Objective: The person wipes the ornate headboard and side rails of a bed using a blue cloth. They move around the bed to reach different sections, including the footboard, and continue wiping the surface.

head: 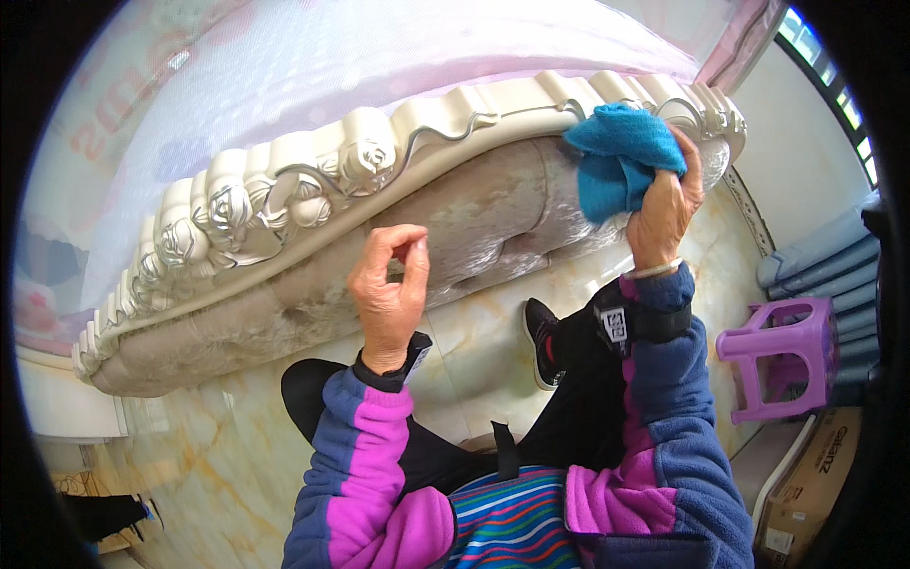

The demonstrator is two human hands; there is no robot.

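Before me runs a bed's footboard with a cream carved rail (370, 153), decorated with roses and silver edging. Below the rail is a tufted velvet panel (490, 192). My right hand (665, 210) grips a folded blue cloth (622, 160) at the right part of the footboard. The cloth covers some of the rail and panel; whether it presses on them I cannot tell. In front of the panel, my left hand (389, 295) is held with fingers curled and the thumb against them, forming a small loop around nothing.
Behind the rail hangs a sheer white and pink bed net (426, 50). A purple plastic stool (782, 355) stands at right by a blue curtain (817, 263), with a cardboard box (807, 491) nearer me. My shoe (542, 345) rests on the marble-look floor (234, 455).
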